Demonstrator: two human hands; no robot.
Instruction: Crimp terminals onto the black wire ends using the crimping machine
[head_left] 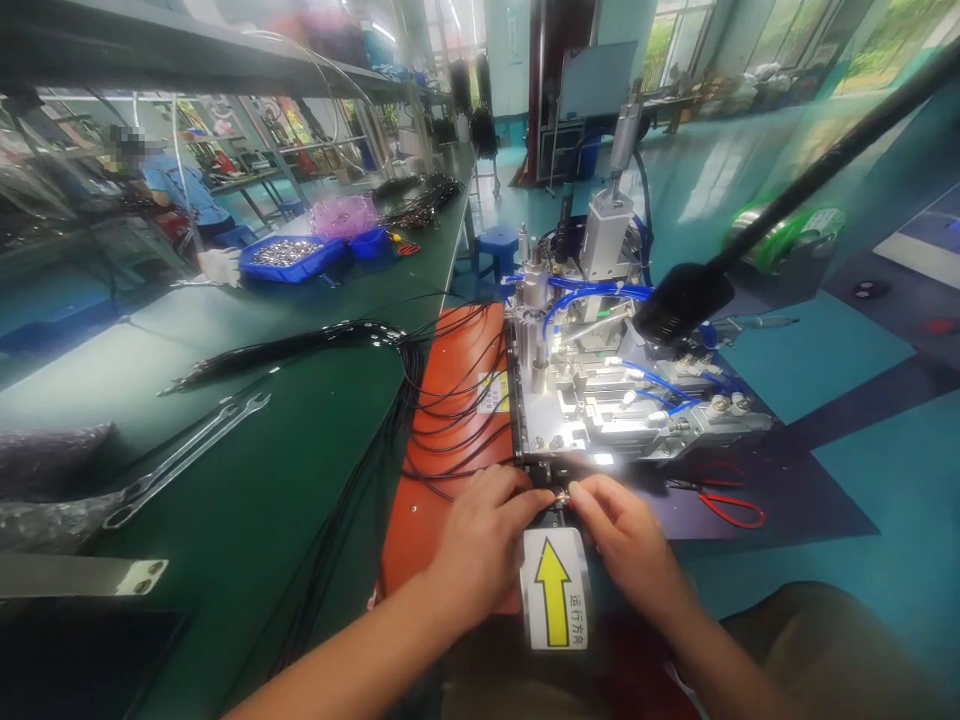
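My left hand (491,515) and my right hand (619,525) meet at the near end of a machine's track, just beyond a label with a yellow arrow (553,590). Thumb and finger of each hand are pinched at a tiny shiny part between them, too small to name. Left of the track, thin black cables (457,430) lie in spaced rows across an orange-red board (427,500). The metal machine (600,390) with blue air tubes stands straight beyond my hands.
Red-handled pliers (731,508) lie right of my right hand. Wrenches (187,460) and a black cable bundle (300,345) rest on the green bench (300,460). A blue tray (289,270) of small metal parts stands farther back. A black arm (795,190) slants across the right. A co-worker (184,190) is at far left.
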